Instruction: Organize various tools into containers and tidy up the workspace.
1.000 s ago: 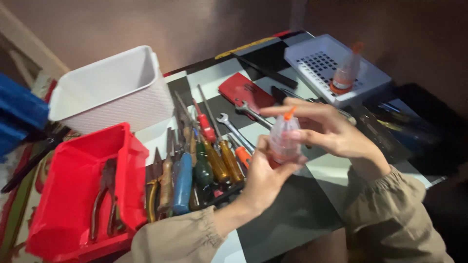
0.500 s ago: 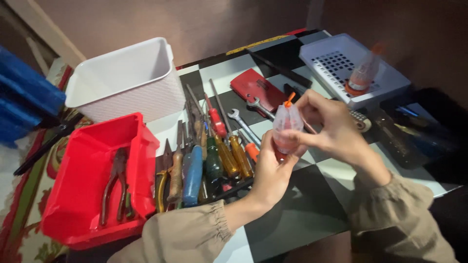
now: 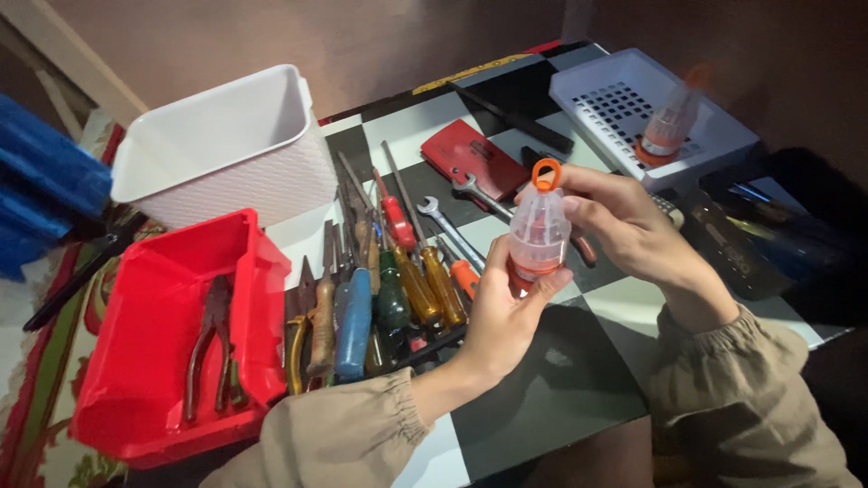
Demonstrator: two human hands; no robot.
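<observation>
Bottle (image 3: 537, 237) – translucent smooth plastic, orange cap. Red bin (image 3: 172, 343) – glossy plastic. Wrench (image 3: 449, 229) bare metal. Tabletop (image 3: 561, 380) glossy, possibly laminate.

**Both hands raised together, fingers closed in a grip**

The left hand (image 3: 502, 312) reaches up from below, palm turned inward, thumb and fingers curled shut. The right hand (image 3: 624, 226) comes in from the right — wrist bent, fingers pinched beside the left's fingertips.
</observation>
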